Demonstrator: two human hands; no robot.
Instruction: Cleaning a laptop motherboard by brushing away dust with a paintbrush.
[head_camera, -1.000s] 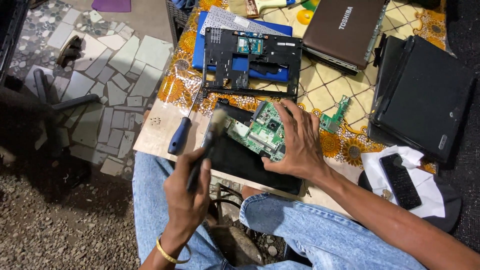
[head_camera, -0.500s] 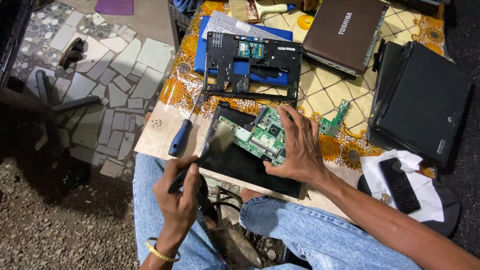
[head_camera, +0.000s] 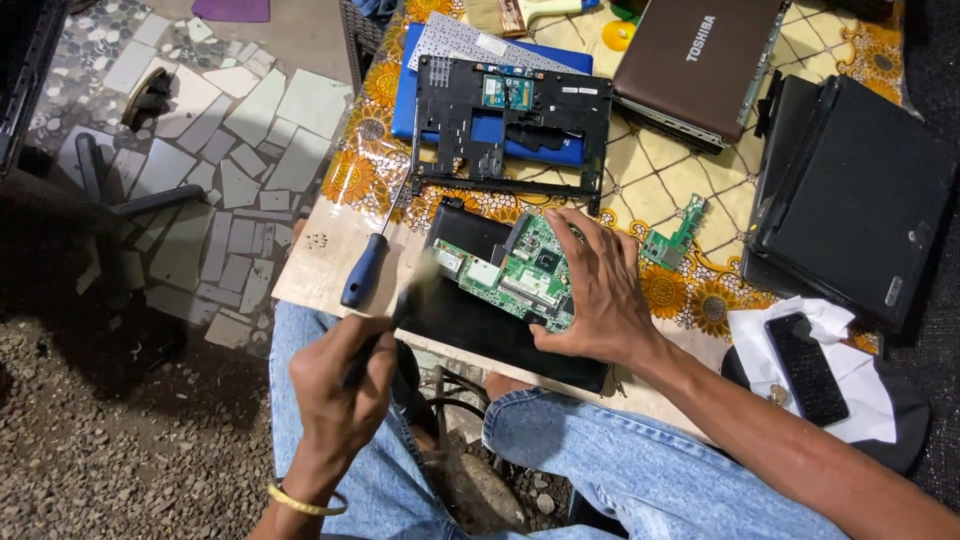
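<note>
The left hand (head_camera: 335, 385) is closed around a brush (head_camera: 395, 315), whose long axis runs from the fist up and right, its blurred bristle end pointing at the green circuit board (head_camera: 515, 275). The right hand (head_camera: 595, 295) lies spread, palm down, on that board's right half, pressing it onto the black laptop base (head_camera: 480, 320) at the surface's near edge. A blue-handled screwdriver (head_camera: 365, 268) lies left of the board. Half a second ago the brush stood steeper, its tip nearer the board's left edge.
</note>
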